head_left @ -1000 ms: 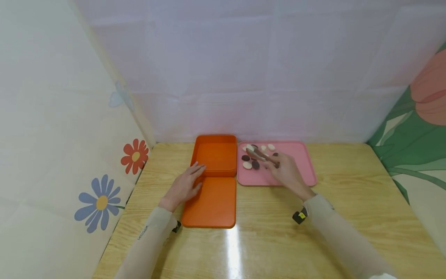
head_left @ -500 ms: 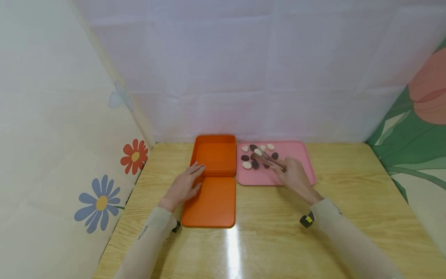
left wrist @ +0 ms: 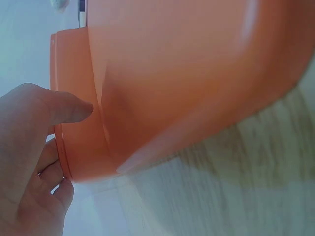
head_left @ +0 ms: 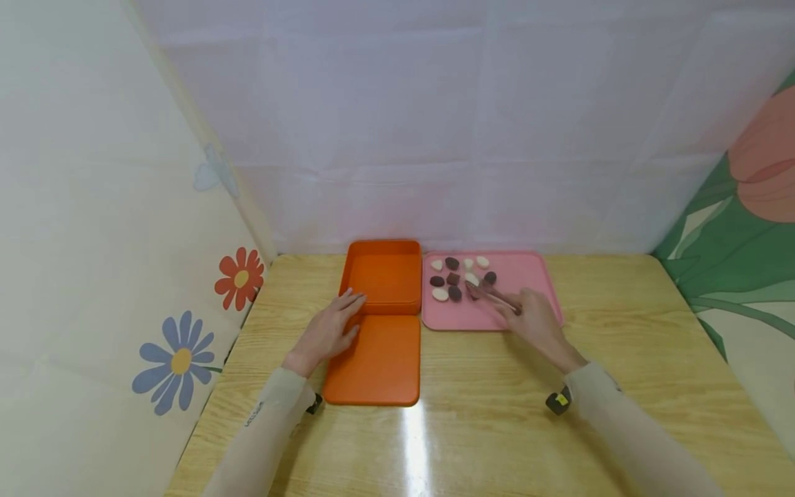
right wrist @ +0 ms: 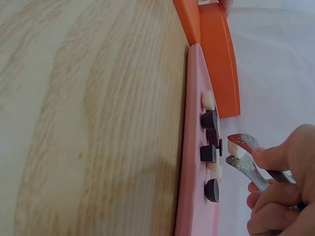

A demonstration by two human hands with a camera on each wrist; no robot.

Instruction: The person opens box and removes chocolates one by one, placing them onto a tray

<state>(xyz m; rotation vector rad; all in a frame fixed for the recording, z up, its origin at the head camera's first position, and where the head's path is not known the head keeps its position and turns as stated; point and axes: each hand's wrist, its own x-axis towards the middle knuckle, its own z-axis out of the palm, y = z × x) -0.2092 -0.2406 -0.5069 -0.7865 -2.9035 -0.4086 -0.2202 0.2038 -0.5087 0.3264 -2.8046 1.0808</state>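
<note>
My right hand (head_left: 540,324) grips metal tongs (right wrist: 251,164) with perforated tips. A white chocolate piece (right wrist: 236,149) is pinched between those tips, raised above the pink tray (head_left: 528,276). Dark chocolates (head_left: 455,294) and white chocolates (head_left: 440,295) lie on the tray's left half; the tongs overlap a few of them in the head view. At the near left corner of an orange box (head_left: 385,276), my left hand (head_left: 326,331) holds the wall, thumb on the front face and fingers over the rim. The box's inside shows bare orange in the head view.
A flat orange lid (head_left: 379,366) lies on the wooden table (head_left: 491,414) directly in front of the box. The pink tray stands close against the box's right side. Behind both hangs a pale cloth wall (head_left: 397,138), and flower-printed panels flank the table.
My right hand has moved right and a little nearer, bringing the tongs and the white chocolate across the tray. A dark square chocolate has come into view. My left hand stays put.
</note>
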